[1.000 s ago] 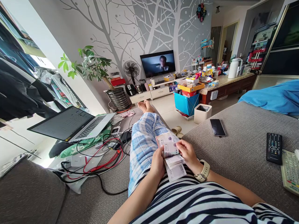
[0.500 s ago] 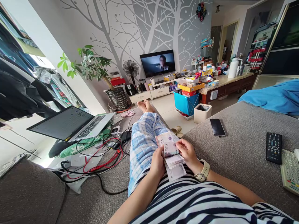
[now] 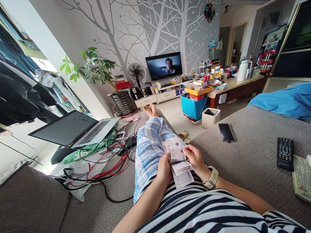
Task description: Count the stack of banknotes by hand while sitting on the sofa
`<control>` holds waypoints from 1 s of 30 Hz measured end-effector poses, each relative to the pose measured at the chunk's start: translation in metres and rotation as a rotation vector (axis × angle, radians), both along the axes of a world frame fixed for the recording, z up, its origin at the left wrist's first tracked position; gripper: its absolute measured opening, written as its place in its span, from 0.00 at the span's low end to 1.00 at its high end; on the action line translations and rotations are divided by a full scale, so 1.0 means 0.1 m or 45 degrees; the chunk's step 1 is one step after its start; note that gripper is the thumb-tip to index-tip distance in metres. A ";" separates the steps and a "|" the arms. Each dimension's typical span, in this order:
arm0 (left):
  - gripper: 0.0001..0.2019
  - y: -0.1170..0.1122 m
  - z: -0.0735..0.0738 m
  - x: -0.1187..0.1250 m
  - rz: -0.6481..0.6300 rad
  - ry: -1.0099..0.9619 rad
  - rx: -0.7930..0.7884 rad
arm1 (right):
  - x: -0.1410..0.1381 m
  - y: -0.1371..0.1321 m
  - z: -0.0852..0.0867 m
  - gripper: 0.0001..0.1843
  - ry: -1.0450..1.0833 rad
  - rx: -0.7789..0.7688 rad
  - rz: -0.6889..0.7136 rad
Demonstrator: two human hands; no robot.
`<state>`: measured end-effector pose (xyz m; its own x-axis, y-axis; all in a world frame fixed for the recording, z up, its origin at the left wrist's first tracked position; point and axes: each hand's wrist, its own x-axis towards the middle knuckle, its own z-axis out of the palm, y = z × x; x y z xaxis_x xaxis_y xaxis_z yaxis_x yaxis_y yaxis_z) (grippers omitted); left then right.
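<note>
— Moved since the earlier frame: almost nothing; only the top note had shifted slightly.

— Item: thin stack of pale pink paper banknotes (image 3: pixel 178 160), over the lap. Left hand (image 3: pixel 164 170) clasped its edge; right hand (image 3: pixel 195 158) pinched the top note.

— Handling?

— Likely light, limp, slippery; best taken at the short ends.

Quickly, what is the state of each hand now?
Left hand: closed on the banknotes.
Right hand: closed on the same banknotes, fingers on the top note.
</note>
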<state>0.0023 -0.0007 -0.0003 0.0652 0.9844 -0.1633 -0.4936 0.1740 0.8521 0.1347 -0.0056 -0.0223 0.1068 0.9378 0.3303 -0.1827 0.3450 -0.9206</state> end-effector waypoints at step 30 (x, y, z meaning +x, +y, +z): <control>0.11 -0.01 0.04 0.01 -0.001 -0.010 -0.009 | 0.01 -0.05 0.07 0.16 0.035 0.019 0.022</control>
